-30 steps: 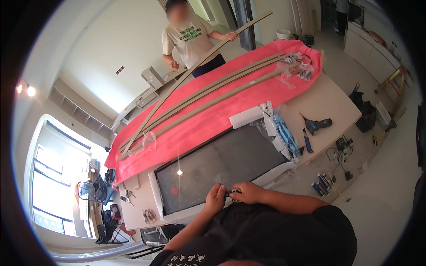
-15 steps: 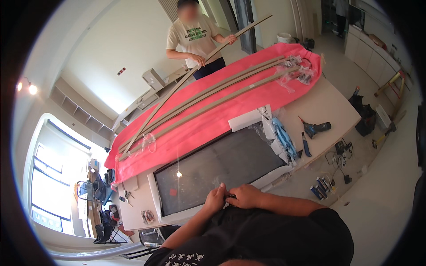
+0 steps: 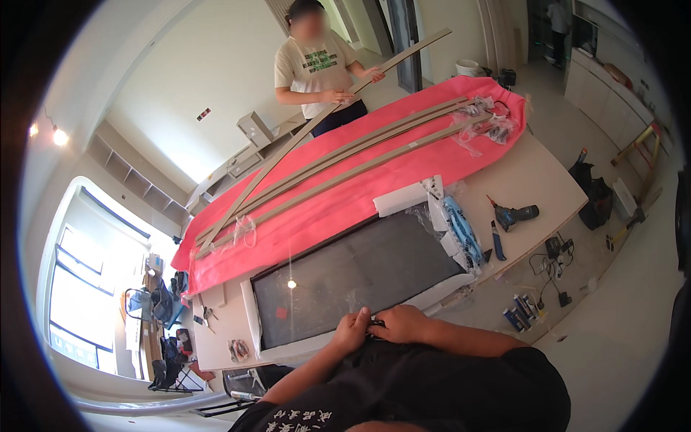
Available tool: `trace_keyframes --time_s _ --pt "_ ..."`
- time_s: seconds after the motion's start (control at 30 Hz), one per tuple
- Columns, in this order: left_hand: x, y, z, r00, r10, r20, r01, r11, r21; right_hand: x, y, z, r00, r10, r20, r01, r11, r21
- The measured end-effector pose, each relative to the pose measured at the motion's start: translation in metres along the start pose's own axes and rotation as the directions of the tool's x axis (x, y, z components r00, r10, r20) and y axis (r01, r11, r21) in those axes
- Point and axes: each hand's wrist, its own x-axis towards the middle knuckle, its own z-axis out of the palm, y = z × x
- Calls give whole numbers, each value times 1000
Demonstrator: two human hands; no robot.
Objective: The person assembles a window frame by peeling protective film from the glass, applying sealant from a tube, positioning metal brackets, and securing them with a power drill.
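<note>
My left hand (image 3: pixel 351 330) and my right hand (image 3: pixel 403 324) meet in front of my waist, at the near edge of the table. The fingers of both are closed around a small dark thing (image 3: pixel 375 323); its kind is mostly hidden by them. Just beyond lies a dark, flat rectangular panel (image 3: pixel 360 270), with white foam edging (image 3: pixel 398 199) and clear film around it. A red square mark (image 3: pixel 281 313) shows near the panel's left end.
Across the table, a person (image 3: pixel 317 75) holds a long beige strip (image 3: pixel 288 147) slanting over a pink cover (image 3: pixel 317 230) with several more strips. At right lie a cordless drill (image 3: pixel 515 215) and a utility knife (image 3: pixel 497 241). Cables (image 3: pixel 554 259) and tubes (image 3: pixel 523 309) lie beyond the table's right edge.
The person across the table has shifted a hand along the slanted strip, toward its raised end. My hands stay together at my waist with hardly any movement. The whole view has shifted slightly.
</note>
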Motion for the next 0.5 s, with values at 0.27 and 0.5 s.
trace_keyframes --time_s 0.27,0.5 --pt "-10 -2 2 990 137 17 -134 986 -102 -3 5 1 995 -92 46 90 995 39" --pt "-20 5 4 993 118 9 -118 992 -37 -7 4 2 988 -140 70 137 990 46"
